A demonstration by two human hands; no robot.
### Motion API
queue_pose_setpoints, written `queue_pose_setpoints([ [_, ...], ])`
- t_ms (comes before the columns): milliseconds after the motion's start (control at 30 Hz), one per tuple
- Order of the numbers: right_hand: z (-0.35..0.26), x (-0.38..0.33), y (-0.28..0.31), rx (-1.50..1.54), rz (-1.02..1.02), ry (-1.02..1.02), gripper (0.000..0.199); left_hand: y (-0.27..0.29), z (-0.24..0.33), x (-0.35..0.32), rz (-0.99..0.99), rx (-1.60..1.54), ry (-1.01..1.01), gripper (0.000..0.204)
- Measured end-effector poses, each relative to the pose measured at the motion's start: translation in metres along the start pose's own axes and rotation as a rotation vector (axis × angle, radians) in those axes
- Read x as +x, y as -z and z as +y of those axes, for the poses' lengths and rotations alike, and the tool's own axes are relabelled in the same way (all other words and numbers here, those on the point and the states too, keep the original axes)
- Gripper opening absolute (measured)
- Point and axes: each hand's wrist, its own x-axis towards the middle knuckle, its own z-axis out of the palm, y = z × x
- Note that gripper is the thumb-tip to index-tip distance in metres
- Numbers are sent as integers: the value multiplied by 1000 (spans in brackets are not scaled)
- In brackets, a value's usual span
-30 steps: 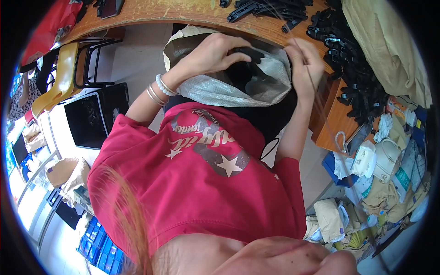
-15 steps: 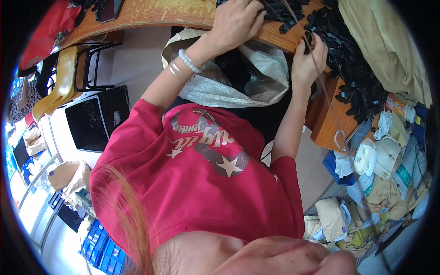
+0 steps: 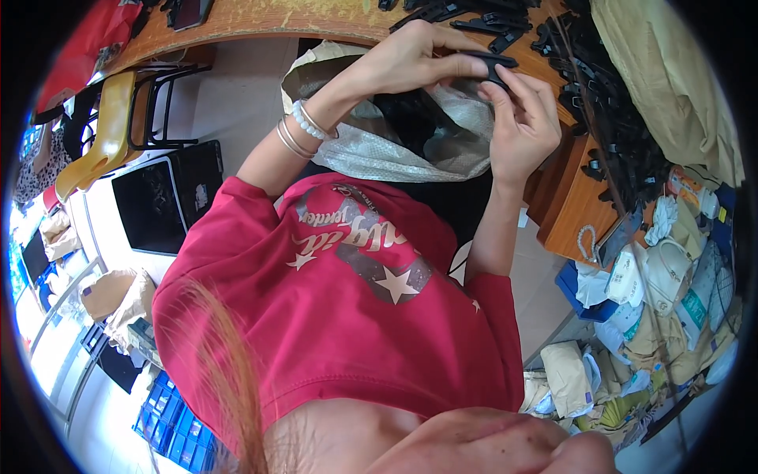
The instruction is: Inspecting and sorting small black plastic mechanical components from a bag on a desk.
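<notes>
My left hand [image 3: 407,63], with a beaded bracelet and bangles at its wrist, pinches a small black plastic piece [image 3: 502,60] over the table's front edge. My right hand [image 3: 523,118] meets it from the other side, thumb and forefinger closed on the piece's lower part. Whether this is one piece or two joined parts is hard to make out. Several similar black plastic pieces [image 3: 489,20] lie on the wooden table just beyond my hands. Below my hands, a white woven sack [image 3: 371,154] hangs open with dark contents inside.
A large heap of black plastic pieces [image 3: 624,118] covers the table's right side, beside a tan sack [image 3: 671,71]. A yellow chair [image 3: 106,130] and a black box-like thing [image 3: 170,197] stand left. Bags and packages [image 3: 663,276] pile up at the right.
Both hands have drawn together from the table, the left moving right and slightly down. A black plastic piece now shows between their fingers.
</notes>
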Motion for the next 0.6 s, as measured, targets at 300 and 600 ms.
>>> queue_pose_setpoints([
  [300,-4,-14,-5,18,102,-119,26,-13,0,-14,105,152,-182,34],
  [600,7,-10,6,185,-25,-238,31,-7,0,-24,69,79,-138,30],
])
